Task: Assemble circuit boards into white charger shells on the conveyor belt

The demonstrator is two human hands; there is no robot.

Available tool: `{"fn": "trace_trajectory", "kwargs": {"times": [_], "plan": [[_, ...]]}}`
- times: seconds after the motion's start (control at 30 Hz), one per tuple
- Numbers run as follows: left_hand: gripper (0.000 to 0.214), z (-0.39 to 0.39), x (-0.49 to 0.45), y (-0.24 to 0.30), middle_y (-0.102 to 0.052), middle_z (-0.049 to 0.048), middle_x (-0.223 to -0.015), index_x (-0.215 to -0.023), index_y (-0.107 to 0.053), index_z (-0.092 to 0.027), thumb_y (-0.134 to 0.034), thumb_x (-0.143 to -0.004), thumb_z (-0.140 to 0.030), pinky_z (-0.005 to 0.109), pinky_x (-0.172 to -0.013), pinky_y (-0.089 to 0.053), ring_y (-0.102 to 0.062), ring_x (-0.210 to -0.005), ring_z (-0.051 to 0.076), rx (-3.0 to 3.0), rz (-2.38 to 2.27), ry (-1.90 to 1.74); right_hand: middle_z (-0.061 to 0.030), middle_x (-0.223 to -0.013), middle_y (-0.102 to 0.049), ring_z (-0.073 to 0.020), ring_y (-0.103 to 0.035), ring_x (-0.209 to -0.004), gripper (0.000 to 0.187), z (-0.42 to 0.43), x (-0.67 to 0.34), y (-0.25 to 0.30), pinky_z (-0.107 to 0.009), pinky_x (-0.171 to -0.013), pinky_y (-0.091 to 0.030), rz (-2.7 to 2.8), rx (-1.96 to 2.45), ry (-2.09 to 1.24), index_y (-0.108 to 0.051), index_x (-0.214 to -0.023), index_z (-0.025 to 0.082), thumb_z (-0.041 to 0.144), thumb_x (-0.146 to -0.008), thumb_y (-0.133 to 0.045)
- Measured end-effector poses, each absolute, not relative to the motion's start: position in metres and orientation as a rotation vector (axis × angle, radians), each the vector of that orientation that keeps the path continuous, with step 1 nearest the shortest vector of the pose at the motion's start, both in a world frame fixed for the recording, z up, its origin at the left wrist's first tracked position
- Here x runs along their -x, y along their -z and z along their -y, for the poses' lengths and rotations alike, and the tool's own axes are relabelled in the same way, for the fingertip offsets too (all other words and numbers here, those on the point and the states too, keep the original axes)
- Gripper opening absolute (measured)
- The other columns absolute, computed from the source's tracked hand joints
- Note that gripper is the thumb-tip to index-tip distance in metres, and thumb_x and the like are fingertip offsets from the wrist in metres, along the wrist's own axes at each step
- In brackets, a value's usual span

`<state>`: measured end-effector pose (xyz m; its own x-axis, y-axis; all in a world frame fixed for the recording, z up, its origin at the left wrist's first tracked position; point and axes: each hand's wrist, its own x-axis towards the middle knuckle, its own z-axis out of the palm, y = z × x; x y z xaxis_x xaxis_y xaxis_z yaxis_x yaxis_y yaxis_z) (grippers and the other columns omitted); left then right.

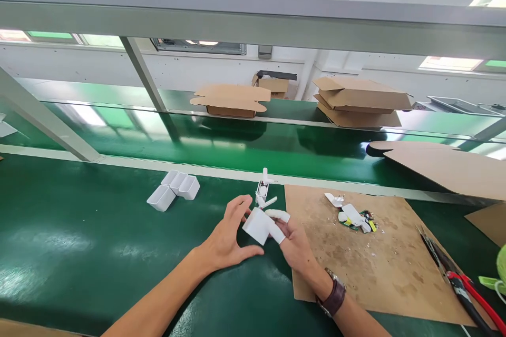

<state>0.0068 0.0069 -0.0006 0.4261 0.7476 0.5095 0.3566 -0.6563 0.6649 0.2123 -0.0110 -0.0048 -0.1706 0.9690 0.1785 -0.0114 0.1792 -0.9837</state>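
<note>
A small white square-faced plastic piece [258, 225], perhaps a casing, is held by my right hand [294, 245], whose thumb and a finger wear white wraps. My left hand [228, 236] is beside it on the left, thumb and fingers spread around it; whether a fingertip touches it is hard to tell. Just beyond the hands, a white part with slim projecting pieces [262, 189] lies on the green tabletop [98, 242]. White open-topped plastic shells [162, 197] sit together farther left.
A stained cardboard sheet [340, 268] lies at the right, bearing a circuit board with white pieces [356, 218]. Pliers with red-and-black handles [458, 279] rest on its right edge. Flattened cardboard boxes [359, 101] are on the raised ledge behind. A metal beam [253, 21] crosses above.
</note>
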Motion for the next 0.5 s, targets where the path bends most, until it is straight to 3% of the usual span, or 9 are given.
{"fn": "trace_trajectory", "kwargs": {"times": [0.1,0.17,0.5], "plan": [[0.086,-0.004,-0.011,-0.001,-0.053,0.0161,-0.136,-0.158,-0.023,-0.031,-0.073,-0.089,-0.023,0.045,-0.089,-0.061,-0.064,-0.109,0.027,-2.364,-0.848,-1.279,-0.0089,-0.104,-0.077,-0.0271,-0.075,-0.092,0.042,0.012,-0.209,0.001,-0.043,-0.078,-0.065,1.220,0.983,-1.502,-0.070,-0.113,0.024,0.060,-0.092,-0.061],[0.082,-0.003,-0.013,-0.001,-0.060,0.0133,-0.125,-0.157,-0.025,-0.028,-0.072,-0.090,-0.024,0.043,-0.088,-0.061,-0.065,-0.101,0.024,-2.371,-0.801,-1.314,-0.0092,-0.097,-0.078,-0.0288,-0.076,-0.087,0.049,0.013,-0.207,-0.002,-0.044,-0.074,-0.064,1.144,0.962,-1.602,-0.070,-0.112,0.023,0.066,-0.090,-0.061],[0.081,-0.003,-0.012,0.005,-0.063,0.0138,-0.128,-0.155,-0.027,-0.026,-0.074,-0.089,-0.028,0.044,-0.092,-0.059,-0.068,-0.103,0.024,-2.296,-0.813,-1.260,-0.0093,-0.092,-0.078,-0.0292,-0.077,-0.086,0.051,0.015,-0.204,-0.007,-0.046,-0.078,-0.063,1.077,0.941,-1.692,-0.068,-0.114,0.022,0.066,-0.089,-0.062]]}}
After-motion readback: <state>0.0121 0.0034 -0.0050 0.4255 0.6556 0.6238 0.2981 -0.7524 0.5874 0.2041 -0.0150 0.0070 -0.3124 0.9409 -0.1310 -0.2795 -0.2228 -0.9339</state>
